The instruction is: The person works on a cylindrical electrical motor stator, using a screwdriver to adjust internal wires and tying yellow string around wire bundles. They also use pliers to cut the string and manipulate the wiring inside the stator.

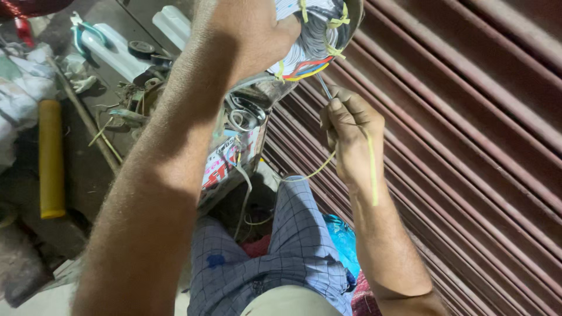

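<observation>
A yellow tube (pixel 51 158) lies near the workbench's (pixel 88 169) left edge, with a thin stick (pixel 85 117) beside it. Pliers (pixel 82 30) (teal-handled) rest at the back edge on a white tube (pixel 114 51), by a tape roll (pixel 141 48). A ribbed shutter (pixel 468 146) fills the right.

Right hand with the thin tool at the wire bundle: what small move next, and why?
Probably ease the tool tip a little further under the yellow tie. The right hand holds it pointed at the wire bundle, with yellow cord trailing over the wrist, while the left hand steadies the bundle from above.
</observation>
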Tool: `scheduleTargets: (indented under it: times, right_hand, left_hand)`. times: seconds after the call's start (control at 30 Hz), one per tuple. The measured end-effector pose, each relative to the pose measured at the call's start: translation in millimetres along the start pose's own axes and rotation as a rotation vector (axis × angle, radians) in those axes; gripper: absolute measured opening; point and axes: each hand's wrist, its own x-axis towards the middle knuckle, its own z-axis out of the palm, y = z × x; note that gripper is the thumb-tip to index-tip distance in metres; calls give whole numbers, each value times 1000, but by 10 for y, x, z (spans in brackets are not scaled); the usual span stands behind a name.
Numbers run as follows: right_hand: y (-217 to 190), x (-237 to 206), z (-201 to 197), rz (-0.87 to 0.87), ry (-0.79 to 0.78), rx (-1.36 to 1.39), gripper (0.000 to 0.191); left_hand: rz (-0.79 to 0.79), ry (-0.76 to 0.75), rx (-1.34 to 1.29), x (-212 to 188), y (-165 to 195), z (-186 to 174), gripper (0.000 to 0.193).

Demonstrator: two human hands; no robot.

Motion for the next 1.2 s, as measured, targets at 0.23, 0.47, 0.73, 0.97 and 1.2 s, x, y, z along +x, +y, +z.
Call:
scheduleTargets:
  times: [0.23, 0.47, 0.73, 0.97, 1.2]
  right_hand:
    - [-170, 209, -95, 174, -48, 253, 21]
    - [173, 111, -1, -73, -27, -2, 24]
    - [108, 65, 55, -644, -2, -703, 24]
    - [-170, 38, 111, -636, 12, -989, 30]
    - [-93, 35, 216, -885, 89, -1357, 40]
  left_hand:
    - [-32, -33, 10, 23, -25, -17, 26]
    - [52, 87, 19, 15, -60, -1, 28]
    - [100, 162, -16, 9, -28, -70, 34]
    - [69, 155, -43, -5, -44, -32, 29]
    - [80, 210, -29, 18, -99, 36, 27]
